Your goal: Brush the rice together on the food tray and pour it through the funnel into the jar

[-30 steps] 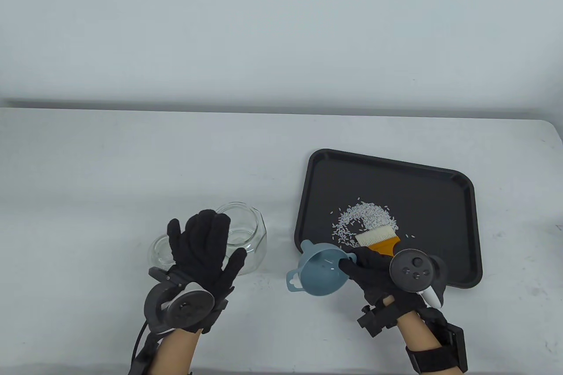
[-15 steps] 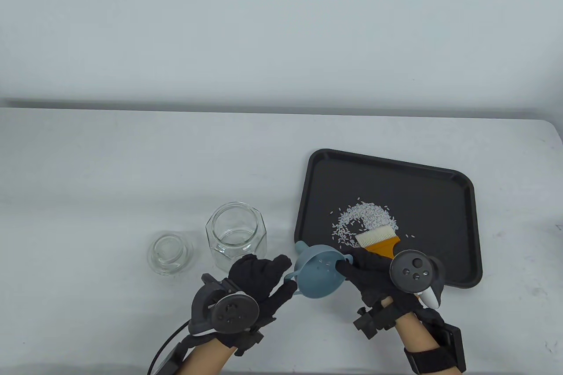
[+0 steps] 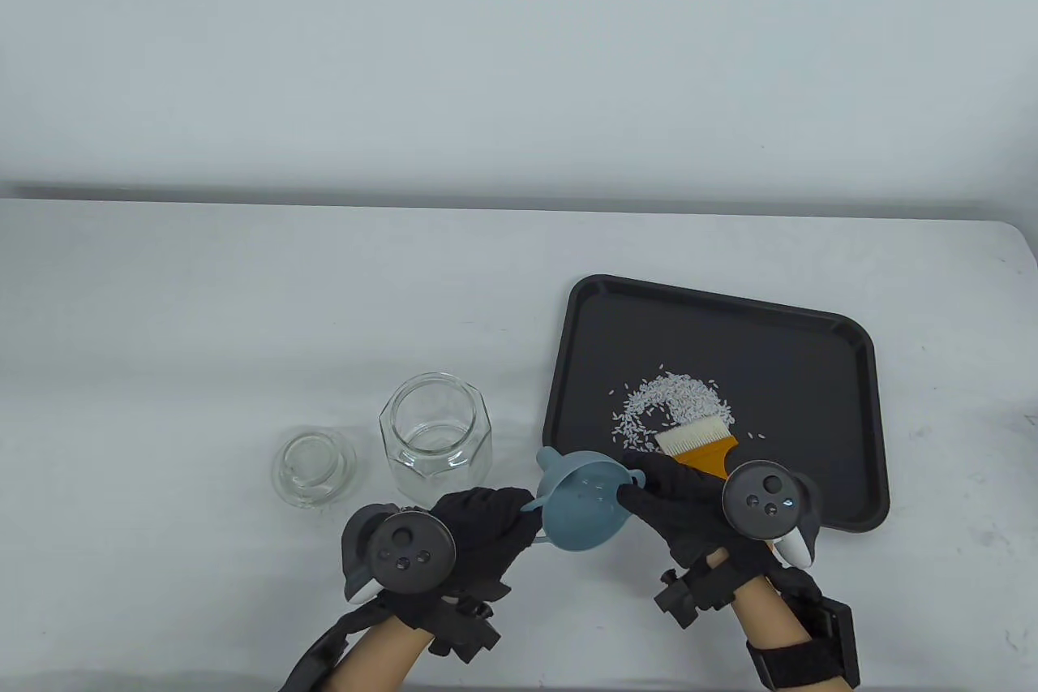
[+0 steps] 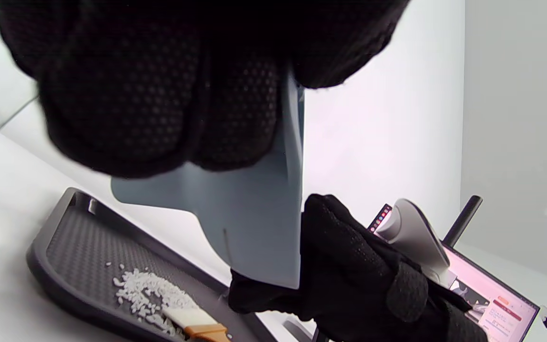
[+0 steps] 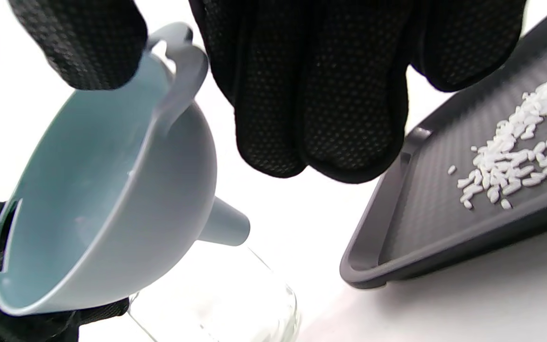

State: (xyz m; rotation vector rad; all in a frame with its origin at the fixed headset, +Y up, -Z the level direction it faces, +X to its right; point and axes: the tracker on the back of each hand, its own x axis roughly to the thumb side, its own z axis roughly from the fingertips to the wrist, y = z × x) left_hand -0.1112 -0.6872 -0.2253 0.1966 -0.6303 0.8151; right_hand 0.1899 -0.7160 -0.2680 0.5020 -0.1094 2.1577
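Left hand (image 3: 478, 534) now moved from jar (image 3: 435, 436) to blue funnel (image 3: 582, 509), gripping its rim; right hand (image 3: 689, 509) pinching opposite handle, above worktop; handover likely; rice (image 3: 669, 404) gathered on tray (image 3: 843, 497).

Bare table (image 3: 203, 303) left of jar (image 3: 435, 436)

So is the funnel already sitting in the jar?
No, both hands hold the funnel up beside the jar, whose mouth is open.
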